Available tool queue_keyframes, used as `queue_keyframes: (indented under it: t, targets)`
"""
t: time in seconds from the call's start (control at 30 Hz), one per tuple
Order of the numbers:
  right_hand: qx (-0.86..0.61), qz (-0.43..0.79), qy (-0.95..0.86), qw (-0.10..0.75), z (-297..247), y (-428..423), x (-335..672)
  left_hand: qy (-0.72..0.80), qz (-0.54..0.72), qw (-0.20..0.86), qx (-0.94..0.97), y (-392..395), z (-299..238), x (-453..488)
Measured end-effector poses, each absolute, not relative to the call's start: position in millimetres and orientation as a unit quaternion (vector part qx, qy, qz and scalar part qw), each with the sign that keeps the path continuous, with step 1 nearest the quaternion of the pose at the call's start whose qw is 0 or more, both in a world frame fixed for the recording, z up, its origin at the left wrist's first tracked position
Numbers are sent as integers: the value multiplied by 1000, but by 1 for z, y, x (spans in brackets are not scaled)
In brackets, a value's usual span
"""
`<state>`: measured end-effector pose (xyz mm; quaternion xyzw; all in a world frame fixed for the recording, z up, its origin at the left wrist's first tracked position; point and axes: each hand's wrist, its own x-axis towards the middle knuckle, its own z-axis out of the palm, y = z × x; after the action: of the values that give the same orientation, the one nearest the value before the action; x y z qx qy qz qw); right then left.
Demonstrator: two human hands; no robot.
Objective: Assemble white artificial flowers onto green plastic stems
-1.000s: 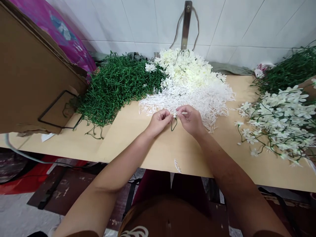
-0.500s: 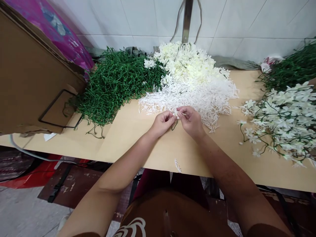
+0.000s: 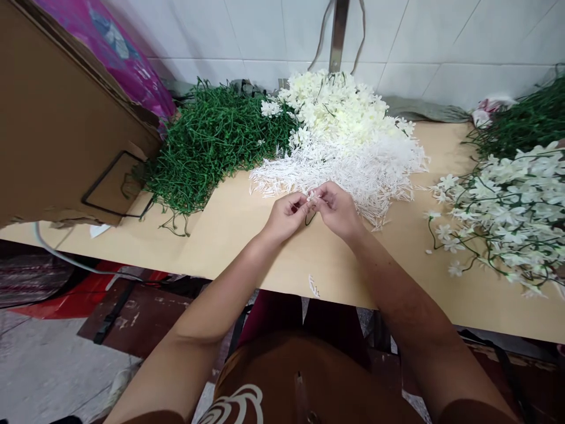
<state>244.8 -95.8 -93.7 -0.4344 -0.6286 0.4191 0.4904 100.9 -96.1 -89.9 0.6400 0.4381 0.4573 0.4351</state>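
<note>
Fingertips of both hands meet over the table around a small white artificial flower (image 3: 312, 196), whose thin green stem (image 3: 310, 218) curves down below them. My left hand (image 3: 286, 215) is closed in a pinch on the flower from the left. From the right, my right hand (image 3: 336, 211) pinches the same flower, its fingers partly covering the petals. Just beyond the hands spreads a heap of thin white stamen-like pieces (image 3: 353, 162). Behind that heap rises a pile of cream-white flower heads (image 3: 339, 109).
Tangled green stems (image 3: 216, 141) lie to the left, beside a cardboard box (image 3: 57, 129). Stemmed white flowers (image 3: 507, 218) cover the right side, with more green stems (image 3: 529, 123) behind. A small white sprig (image 3: 313, 286) lies near the edge of the table (image 3: 238, 235).
My right fingers have closed in against the left ones at the flower. The view has shifted slightly, and the piles stay as they were.
</note>
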Motion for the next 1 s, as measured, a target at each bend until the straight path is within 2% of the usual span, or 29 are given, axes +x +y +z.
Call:
queue_keyframes:
  t: [0.13, 0.23, 0.33, 0.53, 0.7, 0.87, 1.0]
  targets:
    - [-453, 378, -636, 498, -88, -92, 253, 465, 387, 406, 685, -93, -88, 90]
    - [-470, 356, -607, 533, -87, -86, 263, 548, 331, 281, 715, -86, -89, 88]
    - [-467, 372, -583, 551, -90, -81, 266, 596, 276, 185, 730, -79, -91, 97]
    - [-440, 438, -575, 533, -100, -78, 260, 579, 251, 122, 766, -75, -91, 103]
    - [-402, 519, -524, 543, -99, -82, 255, 581, 359, 192, 705, -76, -96, 92]
    - [-369, 585, -496, 525, -105, -84, 246, 511, 498, 405, 572, -78, -97, 92]
    - [-384, 578, -477, 540, -109, -81, 248, 492, 509, 512, 486, -89, -88, 86]
